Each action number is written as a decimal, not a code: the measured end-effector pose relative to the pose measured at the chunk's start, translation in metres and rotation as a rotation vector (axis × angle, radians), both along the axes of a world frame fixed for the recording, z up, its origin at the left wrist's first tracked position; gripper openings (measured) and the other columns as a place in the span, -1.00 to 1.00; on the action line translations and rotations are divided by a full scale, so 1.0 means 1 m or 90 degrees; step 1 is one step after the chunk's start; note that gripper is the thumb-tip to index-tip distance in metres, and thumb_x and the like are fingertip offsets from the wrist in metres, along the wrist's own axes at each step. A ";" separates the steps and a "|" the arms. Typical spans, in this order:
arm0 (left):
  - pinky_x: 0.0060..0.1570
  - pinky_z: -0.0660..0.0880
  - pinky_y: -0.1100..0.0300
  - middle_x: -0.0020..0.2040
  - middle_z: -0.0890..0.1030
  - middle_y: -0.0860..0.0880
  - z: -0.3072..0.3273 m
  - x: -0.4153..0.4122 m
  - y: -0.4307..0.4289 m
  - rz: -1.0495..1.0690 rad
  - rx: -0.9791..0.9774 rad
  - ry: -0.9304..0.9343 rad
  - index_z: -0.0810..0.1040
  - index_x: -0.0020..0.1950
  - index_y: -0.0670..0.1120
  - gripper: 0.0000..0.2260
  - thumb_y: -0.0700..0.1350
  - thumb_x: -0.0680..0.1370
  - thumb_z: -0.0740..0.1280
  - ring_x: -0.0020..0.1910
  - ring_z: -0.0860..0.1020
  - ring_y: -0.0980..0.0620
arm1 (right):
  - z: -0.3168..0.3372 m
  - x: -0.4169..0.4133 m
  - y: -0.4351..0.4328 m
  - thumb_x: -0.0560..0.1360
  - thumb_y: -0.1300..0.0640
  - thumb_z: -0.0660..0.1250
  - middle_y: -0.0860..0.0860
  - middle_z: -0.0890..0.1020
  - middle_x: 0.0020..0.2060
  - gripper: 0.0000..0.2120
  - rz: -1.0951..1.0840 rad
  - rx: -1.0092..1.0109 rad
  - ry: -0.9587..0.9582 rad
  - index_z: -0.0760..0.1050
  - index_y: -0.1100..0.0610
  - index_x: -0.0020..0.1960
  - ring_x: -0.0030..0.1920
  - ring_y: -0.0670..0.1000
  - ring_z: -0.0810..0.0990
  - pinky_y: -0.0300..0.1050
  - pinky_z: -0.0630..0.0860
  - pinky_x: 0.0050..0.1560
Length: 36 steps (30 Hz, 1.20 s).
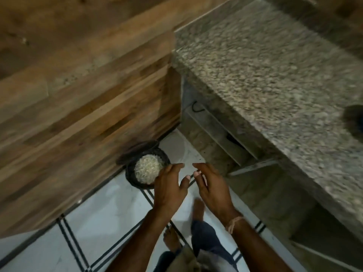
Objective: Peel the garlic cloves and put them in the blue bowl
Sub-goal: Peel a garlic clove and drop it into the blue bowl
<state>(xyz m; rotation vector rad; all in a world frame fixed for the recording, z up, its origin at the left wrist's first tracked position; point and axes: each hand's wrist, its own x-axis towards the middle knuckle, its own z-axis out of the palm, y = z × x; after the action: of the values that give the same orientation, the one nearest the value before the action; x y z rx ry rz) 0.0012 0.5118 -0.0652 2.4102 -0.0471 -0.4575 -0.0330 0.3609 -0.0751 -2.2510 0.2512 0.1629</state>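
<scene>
Granite counter (265, 75) right; left hand (170, 190), right hand (213, 190) loose-fingered, holding nothing, near dark container (130, 173) of pale bits (148, 169).

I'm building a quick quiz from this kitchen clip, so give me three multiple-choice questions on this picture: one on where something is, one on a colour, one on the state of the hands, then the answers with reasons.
1. Where does the dark round container stand?
A on a stove
B on the tiled floor by the wooden wall
C in a sink

2. What colour is its filling?
A green
B red
C pale whitish

3. How are the left hand and right hand?
A both open and empty
B left grips a knife
C right holds a bowl

Answers: 1 B, tiles lie under it. 2 C, the heap looks off-white. 3 A, the fingers are spread with nothing between them.
</scene>
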 end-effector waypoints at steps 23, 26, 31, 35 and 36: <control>0.02 0.54 0.16 0.07 0.64 0.05 0.040 -0.065 -0.507 -0.401 -0.105 -0.019 0.66 0.17 -0.01 -0.77 0.02 0.54 0.45 0.06 0.59 0.09 | 0.039 -0.161 -0.498 0.69 0.10 0.34 -0.02 0.66 0.22 -0.74 -0.416 -0.120 -0.114 0.61 0.05 0.35 0.16 0.00 0.65 -0.12 0.55 0.11; -0.11 0.43 0.22 0.00 0.59 0.09 0.025 -0.073 -0.533 -0.432 -0.079 -0.033 0.64 0.10 0.01 -0.81 -0.02 0.52 0.52 -0.01 0.56 0.10 | 0.030 -0.174 -0.532 0.68 0.08 0.32 0.00 0.66 0.19 -0.74 -0.455 -0.143 -0.099 0.62 0.08 0.32 0.14 0.03 0.66 0.01 0.61 0.10; -0.19 0.41 0.13 -0.09 0.53 0.14 0.006 -0.071 -0.543 -0.469 -0.032 -0.073 0.57 -0.01 0.09 -0.83 0.03 0.50 0.53 -0.05 0.47 0.09 | 0.024 -0.165 -0.543 0.66 0.06 0.29 0.03 0.65 0.20 -0.72 -0.479 -0.158 -0.067 0.62 0.09 0.32 0.17 0.10 0.64 0.06 0.60 0.10; -0.25 0.48 0.09 -0.13 0.57 0.09 0.000 -0.066 -0.544 -0.553 -0.006 -0.157 0.60 -0.12 0.07 -0.89 -0.03 0.52 0.51 -0.10 0.55 0.01 | 0.020 -0.139 -0.546 0.65 -0.02 0.31 0.03 0.64 0.21 -0.71 -0.490 -0.176 -0.032 0.62 0.04 0.31 0.18 0.14 0.60 0.07 0.58 0.10; -0.27 0.48 0.09 -0.14 0.58 0.07 -0.003 -0.064 -0.544 -0.584 0.004 -0.181 0.61 -0.13 0.06 -0.89 -0.05 0.51 0.52 -0.13 0.57 -0.01 | 0.018 -0.131 -0.547 0.64 -0.01 0.34 0.04 0.63 0.21 -0.72 -0.479 -0.188 -0.012 0.62 0.04 0.30 0.18 0.16 0.58 0.08 0.57 0.09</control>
<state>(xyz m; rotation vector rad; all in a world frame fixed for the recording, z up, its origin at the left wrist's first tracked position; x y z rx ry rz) -0.0630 -0.0326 -0.0680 2.3204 -1.3015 -0.4936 -0.1638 -0.1859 -0.0572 -2.2768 1.1414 -0.3145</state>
